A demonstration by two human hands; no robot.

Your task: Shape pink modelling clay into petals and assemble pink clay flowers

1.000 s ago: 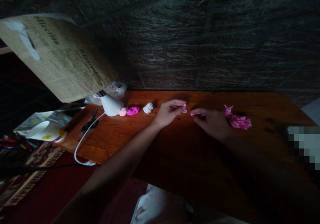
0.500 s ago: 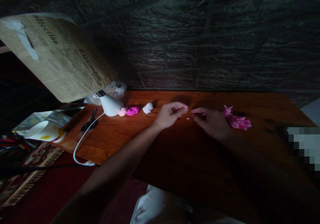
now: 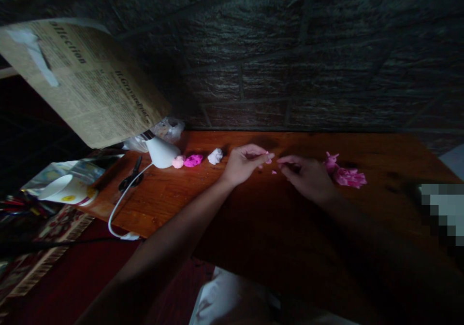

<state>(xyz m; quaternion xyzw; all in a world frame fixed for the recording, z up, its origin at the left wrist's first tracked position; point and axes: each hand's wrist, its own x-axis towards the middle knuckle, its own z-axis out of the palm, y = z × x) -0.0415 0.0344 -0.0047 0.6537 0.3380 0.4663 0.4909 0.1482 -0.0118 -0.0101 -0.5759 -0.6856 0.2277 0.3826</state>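
My left hand is closed in a pinch on a small piece of pink clay, which shows at the fingertips. Just to its right, my right hand has thumb and forefinger brought together; whatever they may hold is too small and dark to make out. A tiny pink clay bit lies on the wooden table between the two hands. Beyond the right hand rests a pink clay figure with a ruffled, frilly part and a smaller upper part with thin projections.
Left of my hands lie lumps of white clay, bright pink clay and pale pink clay. A white lamp base carries a newsprint-patterned shade. Black scissors, a white cord and a paper cup are further left. A dark brick wall stands behind.
The left fingers have shifted on the pink clay piece, so more of it shows. My right hand stays nearly in place. The whole view has moved slightly.
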